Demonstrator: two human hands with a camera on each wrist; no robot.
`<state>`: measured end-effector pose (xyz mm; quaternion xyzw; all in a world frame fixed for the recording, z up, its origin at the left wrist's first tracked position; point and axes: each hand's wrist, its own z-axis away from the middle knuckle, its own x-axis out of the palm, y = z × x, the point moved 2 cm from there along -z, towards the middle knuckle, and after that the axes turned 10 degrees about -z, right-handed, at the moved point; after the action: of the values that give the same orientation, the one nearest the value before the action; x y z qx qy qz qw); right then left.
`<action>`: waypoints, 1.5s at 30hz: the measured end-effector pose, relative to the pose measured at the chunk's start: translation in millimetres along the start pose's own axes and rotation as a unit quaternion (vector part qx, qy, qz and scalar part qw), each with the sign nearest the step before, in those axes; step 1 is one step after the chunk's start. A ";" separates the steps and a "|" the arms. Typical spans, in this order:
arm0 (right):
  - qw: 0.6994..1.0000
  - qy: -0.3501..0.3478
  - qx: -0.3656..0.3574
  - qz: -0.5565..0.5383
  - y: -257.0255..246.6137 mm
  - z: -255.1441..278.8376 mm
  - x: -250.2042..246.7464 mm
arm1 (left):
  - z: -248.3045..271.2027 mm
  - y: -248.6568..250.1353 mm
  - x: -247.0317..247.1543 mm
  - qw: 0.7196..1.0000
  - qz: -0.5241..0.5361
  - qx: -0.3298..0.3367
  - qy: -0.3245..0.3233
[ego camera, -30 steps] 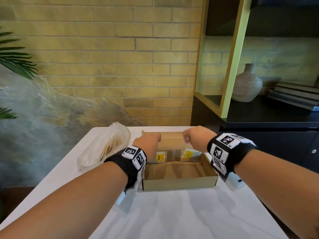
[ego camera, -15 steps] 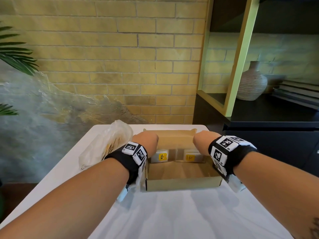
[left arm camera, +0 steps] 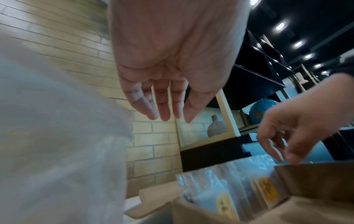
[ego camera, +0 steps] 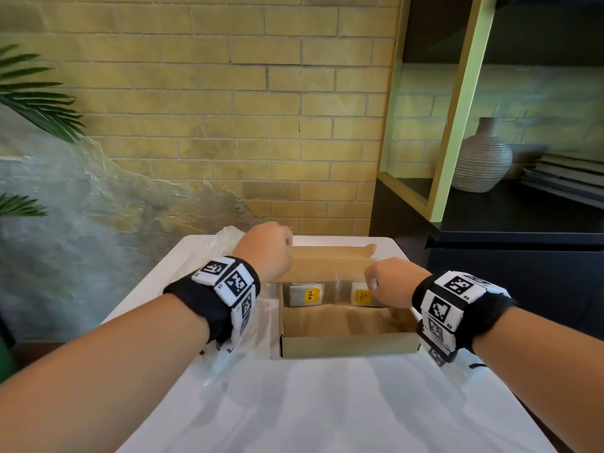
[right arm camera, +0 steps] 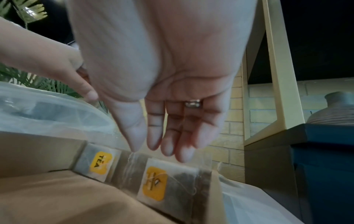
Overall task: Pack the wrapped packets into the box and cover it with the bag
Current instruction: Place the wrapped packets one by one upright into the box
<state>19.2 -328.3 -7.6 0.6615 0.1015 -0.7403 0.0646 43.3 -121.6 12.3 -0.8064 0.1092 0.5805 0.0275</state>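
Observation:
An open cardboard box sits mid-table with its lid flap folded back. Two clear-wrapped tea packets with yellow labels stand at its far end: one on the left, one on the right. My left hand hovers over the box's far left corner, fingers straight and empty, beside the clear plastic bag. My right hand hangs just above the right packet, fingers pointing down, holding nothing.
The white table has bare surface in front of the box. A dark cabinet with a ribbed vase stands close on the right. The brick wall is behind the table, with palm leaves at left.
My left hand has lifted off the packets and moved back and left toward the bag. The right hand stays over the right packet, its fingers now off it.

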 end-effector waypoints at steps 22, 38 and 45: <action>0.985 -0.124 -0.098 -0.075 -49.3 23.4 19.9 | 44.8 -34.9 -13.9 0.942 -0.047 -0.154 -0.293; 0.971 -0.068 -0.102 -0.203 -49.7 24.6 -13.3 | 23.6 -46.9 -33.0 0.934 0.246 -0.259 -0.032; 0.925 0.060 -0.088 -0.364 -63.2 15.2 -33.5 | 21.3 -22.7 -50.6 0.914 0.349 -0.177 0.106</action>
<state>-6.1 -271.8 31.4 0.6143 0.4034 -0.6596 -0.1577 12.9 -88.5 51.2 -0.7650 0.2815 0.4744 -0.3324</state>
